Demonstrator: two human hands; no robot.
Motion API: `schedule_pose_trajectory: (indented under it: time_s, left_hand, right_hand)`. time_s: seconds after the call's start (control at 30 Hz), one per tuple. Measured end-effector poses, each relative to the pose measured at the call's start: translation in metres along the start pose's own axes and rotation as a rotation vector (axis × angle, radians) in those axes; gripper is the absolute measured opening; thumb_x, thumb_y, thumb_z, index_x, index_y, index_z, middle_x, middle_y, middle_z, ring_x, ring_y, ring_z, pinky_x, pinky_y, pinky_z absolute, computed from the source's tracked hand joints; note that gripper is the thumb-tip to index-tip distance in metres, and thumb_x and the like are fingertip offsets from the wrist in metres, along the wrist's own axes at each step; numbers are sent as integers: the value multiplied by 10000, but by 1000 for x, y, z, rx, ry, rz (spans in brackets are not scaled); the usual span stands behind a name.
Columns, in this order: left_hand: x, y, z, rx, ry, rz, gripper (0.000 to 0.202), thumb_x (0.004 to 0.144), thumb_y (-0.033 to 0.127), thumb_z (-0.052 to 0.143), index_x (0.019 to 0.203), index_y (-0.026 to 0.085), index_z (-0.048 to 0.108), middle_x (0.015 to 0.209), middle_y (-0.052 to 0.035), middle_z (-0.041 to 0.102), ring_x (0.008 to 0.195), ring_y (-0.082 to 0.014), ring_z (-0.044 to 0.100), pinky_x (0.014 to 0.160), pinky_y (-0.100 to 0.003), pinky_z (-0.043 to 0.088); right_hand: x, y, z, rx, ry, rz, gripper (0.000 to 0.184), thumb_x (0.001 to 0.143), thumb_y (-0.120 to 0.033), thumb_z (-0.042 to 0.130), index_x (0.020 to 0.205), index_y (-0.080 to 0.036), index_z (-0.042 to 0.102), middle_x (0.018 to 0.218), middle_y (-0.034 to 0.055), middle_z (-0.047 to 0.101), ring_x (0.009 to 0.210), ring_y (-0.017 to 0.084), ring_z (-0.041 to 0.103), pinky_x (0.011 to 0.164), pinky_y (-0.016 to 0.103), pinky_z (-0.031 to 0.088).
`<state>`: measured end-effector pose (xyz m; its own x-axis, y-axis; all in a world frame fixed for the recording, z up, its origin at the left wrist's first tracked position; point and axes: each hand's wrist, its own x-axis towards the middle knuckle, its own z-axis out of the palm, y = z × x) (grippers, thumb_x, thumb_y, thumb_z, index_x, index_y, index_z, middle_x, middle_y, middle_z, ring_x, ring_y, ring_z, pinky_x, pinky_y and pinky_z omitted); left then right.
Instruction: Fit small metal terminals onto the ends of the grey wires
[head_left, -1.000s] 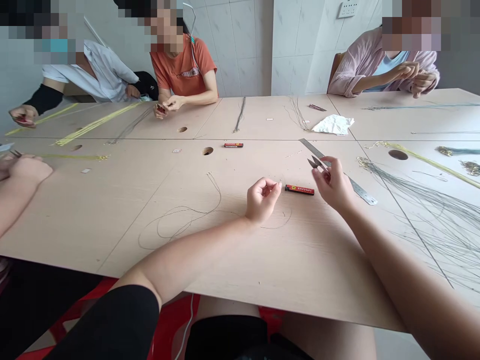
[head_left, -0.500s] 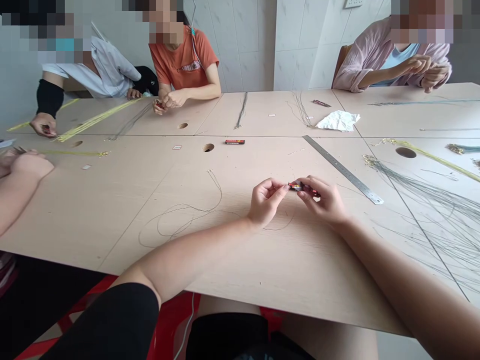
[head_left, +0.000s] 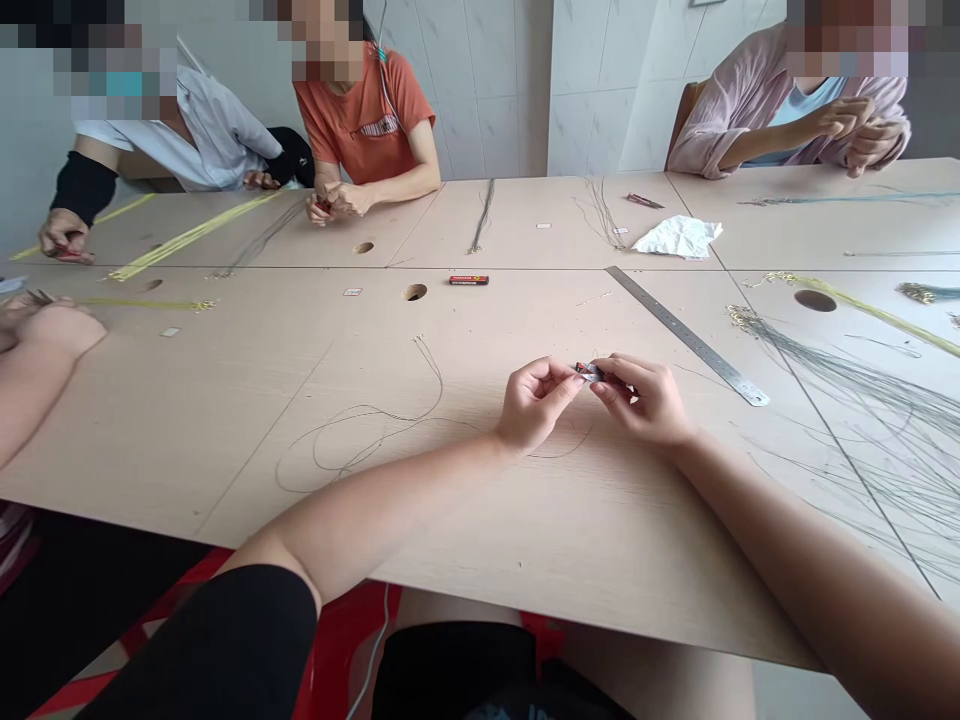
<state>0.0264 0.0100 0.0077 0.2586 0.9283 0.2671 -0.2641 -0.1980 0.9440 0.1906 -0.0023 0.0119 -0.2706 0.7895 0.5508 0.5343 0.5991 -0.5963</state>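
Note:
My left hand [head_left: 534, 402] and my right hand [head_left: 646, 400] meet just above the light wooden table [head_left: 480, 560]. My right hand is closed around a small red case [head_left: 587, 372], of which only the left end shows. My left hand is pinched, with thumb and forefinger at that end of the case. What the pinch holds is too small to make out. A thin grey wire [head_left: 360, 440] lies in loose loops on the table left of my left hand and curves under both hands.
A steel ruler [head_left: 686, 335] lies diagonally right of my hands, beside a fan of grey wires [head_left: 862, 400]. Farther back are a second red case [head_left: 469, 280], crumpled white paper [head_left: 679, 237] and round table holes [head_left: 414, 292]. Other people work at the far and left edges.
My right hand held small snips above the ruler. It dropped to the red case on the table, took it, and now holds it slightly raised against my left hand's fingertips.

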Motion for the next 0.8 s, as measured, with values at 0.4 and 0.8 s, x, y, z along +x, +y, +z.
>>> schedule_pose_trajectory:
  time_s: [0.4,0.8]
  left_hand:
    - [0,-2,-1,19,13,-6,311,713,435,739,658,163,597,546,26,531,497,-69,437,481,-225,367]
    - [1,-3,-1,-25,68,-17,372,690,461,754,622,156,551,519,46,477,471,-49,381,448,-196,311]
  right_hand:
    - [0,2,-1,2,20,8,289,920,-419,486,781,-194,605,577,-9,465,479,100,360,481,257,311]
    - [0,4,-1,10,102,3,226,920,-342,516,819,-165,614,578,-12,498,485,84,373,464,232,302]
